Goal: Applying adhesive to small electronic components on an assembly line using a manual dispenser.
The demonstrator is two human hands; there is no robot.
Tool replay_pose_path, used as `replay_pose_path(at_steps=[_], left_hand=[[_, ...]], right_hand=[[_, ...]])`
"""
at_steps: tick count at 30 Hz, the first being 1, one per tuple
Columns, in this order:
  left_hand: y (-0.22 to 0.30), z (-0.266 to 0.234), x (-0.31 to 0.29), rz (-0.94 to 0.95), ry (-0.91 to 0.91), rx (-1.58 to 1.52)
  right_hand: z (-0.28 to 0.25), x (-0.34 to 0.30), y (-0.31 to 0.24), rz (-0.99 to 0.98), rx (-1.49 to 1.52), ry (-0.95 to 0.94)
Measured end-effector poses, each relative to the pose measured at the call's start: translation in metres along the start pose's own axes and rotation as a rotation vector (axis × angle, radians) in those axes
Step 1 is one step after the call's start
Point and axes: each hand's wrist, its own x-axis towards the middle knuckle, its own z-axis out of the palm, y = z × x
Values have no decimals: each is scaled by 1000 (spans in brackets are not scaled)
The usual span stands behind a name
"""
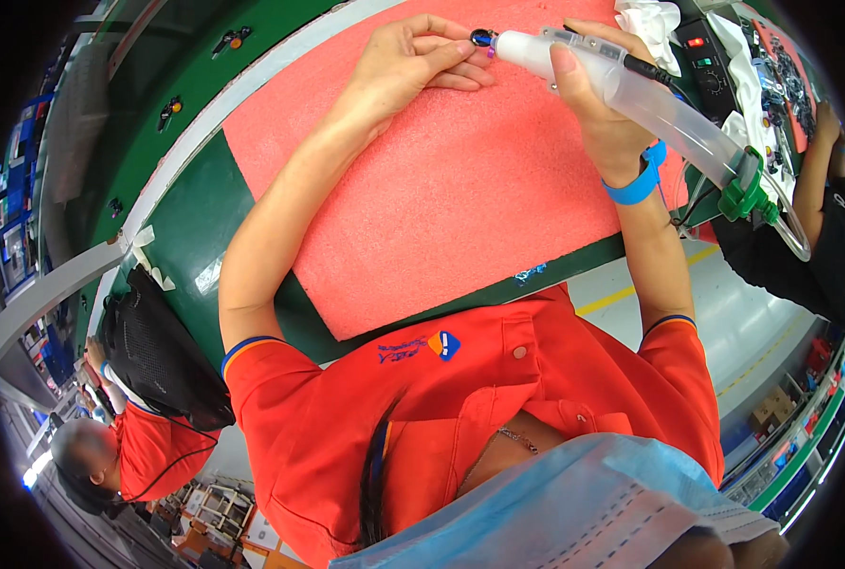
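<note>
Tool (679, 128), tube-shaped with a clear barrel, gripped in the right hand (601, 119) near the top of the view, over the far edge of a pink mat (422, 190) on a dark green counter (195, 218). Long axis slanting from lower right to upper left: green fitting (745, 185) at the near, right-hand end, white tip (522, 49) pointing away and left, toward the left hand (404, 66). Right thumb laid along the near side, fingers curled round the far side. At the left fingertips, just beside the white tip, a small dark part (482, 38), seemingly pinched between thumb and forefinger, remaining fingers loosely extended. Too small to tell whether touching the tip or slightly apart. Left hand nearer to the part, right hand farther back along the barrel.

As for writing: on the red shirt (318, 427), a blue, orange and white emblem (444, 346) with blue script (401, 351) beside it. On the black control box (712, 81) to the right, a red-lit display and tiny markings, too small to read.
</note>
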Motion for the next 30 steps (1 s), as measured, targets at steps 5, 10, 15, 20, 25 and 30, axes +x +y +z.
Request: replay_pose_path(at_steps=[5,10,15,20,25,30], left_hand=[[1,0,-1,0,5,7],[4,2,-1,8,23,-19],[1,1,0,2,5,-6],[2,2,1,3,19,-15],[1,0,1,-11,4,-4],[0,-1,0,-27,-9,-44]], right_hand=[[0,-1,1,14,23,-3],[-2,-1,-1,41,10,-28],[-2,1,-1,33,10,-24],[-2,1,1,36,36,-22],[-5,2,2,39,29,-46],[-5,2,3,-47,31,32]])
